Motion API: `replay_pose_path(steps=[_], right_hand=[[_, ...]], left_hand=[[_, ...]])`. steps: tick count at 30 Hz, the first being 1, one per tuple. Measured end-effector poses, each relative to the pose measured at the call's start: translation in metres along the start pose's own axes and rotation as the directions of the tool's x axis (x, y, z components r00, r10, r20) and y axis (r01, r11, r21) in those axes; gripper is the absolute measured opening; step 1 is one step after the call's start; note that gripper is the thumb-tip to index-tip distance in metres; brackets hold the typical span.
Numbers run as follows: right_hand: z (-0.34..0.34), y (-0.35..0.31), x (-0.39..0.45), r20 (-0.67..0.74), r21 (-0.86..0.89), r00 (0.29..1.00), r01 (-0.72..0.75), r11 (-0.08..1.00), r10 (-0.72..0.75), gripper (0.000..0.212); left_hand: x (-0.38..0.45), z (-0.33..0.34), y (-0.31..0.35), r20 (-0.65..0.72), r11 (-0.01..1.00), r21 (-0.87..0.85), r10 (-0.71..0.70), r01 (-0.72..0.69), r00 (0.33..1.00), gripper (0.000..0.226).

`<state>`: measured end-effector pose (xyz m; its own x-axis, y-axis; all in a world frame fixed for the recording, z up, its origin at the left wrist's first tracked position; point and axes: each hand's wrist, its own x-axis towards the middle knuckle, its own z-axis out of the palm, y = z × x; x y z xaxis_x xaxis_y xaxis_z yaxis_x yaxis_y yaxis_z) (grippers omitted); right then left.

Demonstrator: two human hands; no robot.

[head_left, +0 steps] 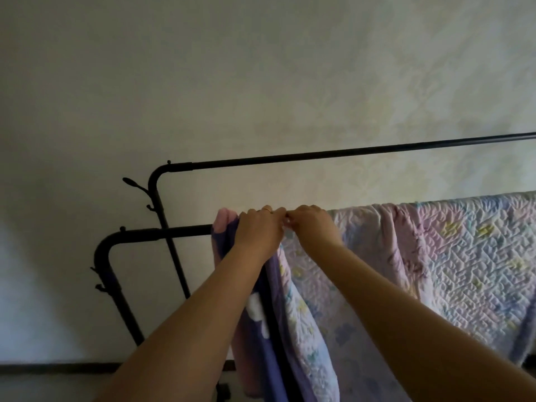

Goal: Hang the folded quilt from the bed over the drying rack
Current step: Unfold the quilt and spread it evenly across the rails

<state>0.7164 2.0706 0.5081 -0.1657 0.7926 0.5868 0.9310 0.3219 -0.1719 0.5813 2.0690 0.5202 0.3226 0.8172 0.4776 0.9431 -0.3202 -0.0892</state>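
A pastel quilt (pixel 452 256), pink and pale blue with a purple edge, hangs over the near bar of a black drying rack (pixel 162 232). It spreads from the middle of the bar out past the right edge of the view. My left hand (pixel 258 230) grips the quilt's left end on top of the bar, where the purple edge bunches. My right hand (pixel 313 224) sits right beside it, fingers closed on the quilt's top fold. The two hands touch at the fingertips.
The rack's far bar (pixel 319 156) runs higher and bare behind the quilt. Small hooks (pixel 136 184) stick out of the rack's left posts. A pale patterned wall (pixel 261 82) stands close behind. A dark skirting strip (pixel 58 368) runs along the floor.
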Motion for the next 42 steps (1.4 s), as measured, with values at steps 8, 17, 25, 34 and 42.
replay_pose_path(steps=[8,17,25,34,42], right_hand=[[-0.008,0.009,0.003,-0.024,0.265,0.984,-0.161,0.951,0.174,0.01],[-0.023,0.021,0.004,-0.107,-0.018,0.979,-0.175,0.984,0.172,0.02],[-0.051,0.063,-0.008,-0.13,-0.146,0.898,-0.437,0.887,0.421,0.02],[-0.034,-0.012,0.02,-0.063,-0.017,0.966,-0.252,0.968,0.251,0.023],[0.017,-0.082,0.018,0.034,0.138,0.97,-0.244,0.96,0.242,0.035]], left_hand=[[-0.007,0.0,-0.011,-0.078,0.998,0.01,0.058,-0.057,0.995,0.03],[-0.009,-0.016,-0.036,-0.076,0.998,-0.059,0.025,-0.029,0.997,0.034],[-0.01,-0.031,-0.093,-0.048,0.999,-0.051,-0.014,0.012,0.999,0.03],[-0.039,-0.02,-0.128,-0.151,0.989,-0.059,-0.14,0.132,0.979,0.032],[-0.032,-0.018,-0.139,-0.11,0.846,-0.406,-0.421,0.346,0.9,0.02]])
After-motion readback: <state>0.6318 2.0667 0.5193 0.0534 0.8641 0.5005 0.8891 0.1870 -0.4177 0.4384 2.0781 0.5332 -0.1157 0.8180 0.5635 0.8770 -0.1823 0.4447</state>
